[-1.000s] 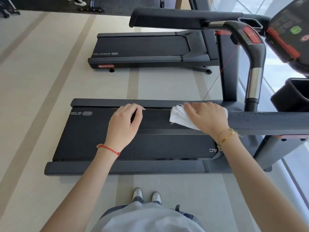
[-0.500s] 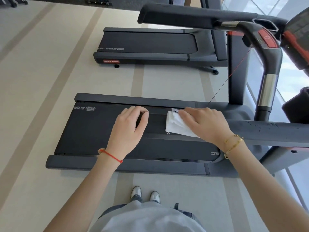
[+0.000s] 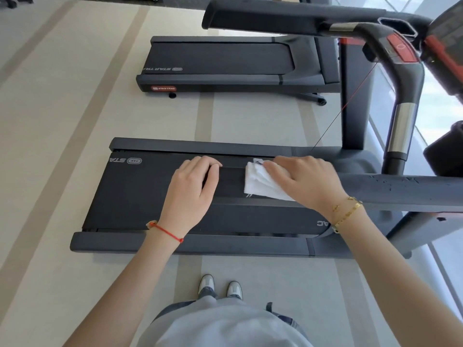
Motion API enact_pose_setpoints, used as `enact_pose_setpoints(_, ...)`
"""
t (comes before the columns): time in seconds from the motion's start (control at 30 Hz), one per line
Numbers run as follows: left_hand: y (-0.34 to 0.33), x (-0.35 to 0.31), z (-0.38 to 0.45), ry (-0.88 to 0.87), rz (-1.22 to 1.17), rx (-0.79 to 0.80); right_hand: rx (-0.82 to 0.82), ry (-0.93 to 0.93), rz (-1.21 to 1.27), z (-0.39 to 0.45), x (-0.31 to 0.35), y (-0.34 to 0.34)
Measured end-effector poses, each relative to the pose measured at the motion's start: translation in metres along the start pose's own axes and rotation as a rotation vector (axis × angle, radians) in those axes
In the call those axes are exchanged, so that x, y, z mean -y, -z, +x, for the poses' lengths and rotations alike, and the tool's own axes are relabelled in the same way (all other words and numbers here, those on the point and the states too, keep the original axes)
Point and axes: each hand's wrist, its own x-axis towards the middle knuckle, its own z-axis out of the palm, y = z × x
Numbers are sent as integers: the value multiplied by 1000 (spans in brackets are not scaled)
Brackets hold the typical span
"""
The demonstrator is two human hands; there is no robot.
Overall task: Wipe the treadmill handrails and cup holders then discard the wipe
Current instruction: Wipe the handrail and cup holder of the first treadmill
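1. Both hands are on the near handrail (image 3: 400,189) of the treadmill, the dark bar that runs out from the right edge of the view. The left hand (image 3: 193,186) curls over the bar's free end, fingers wrapped, nothing in it.
2. The right hand (image 3: 300,181) lies flat with fingers spread, pressing the white wipe (image 3: 258,184) onto the top of the rail, between the two hands.
3. Risk one: the wipe is loosely folded and pinned only from above. A quick stroke could bunch it up or drop it onto the belt (image 3: 140,191) below.
4. Risk two: only the top face is covered, so the underside may get missed.
5. Risk three: the far handrail (image 3: 263,17) and the cup holder (image 3: 443,151) at the right edge look untouched; one wipe may dry out first.
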Motion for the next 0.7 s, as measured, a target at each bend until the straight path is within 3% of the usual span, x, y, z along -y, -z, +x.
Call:
enact_pose_setpoints(0.1, 1, -1, 0, 5, 13, -1, -98, -56, -55, -3, -5, -5)
enact_pose_setpoints(0.3, 6, -3, 2, -28, 102, 72, -351, 50, -68, -15, 10, -18)
enact_pose_setpoints(0.7, -13, -43, 16, -248, 168, 156, -420, 192, -43, -48, -28, -33)
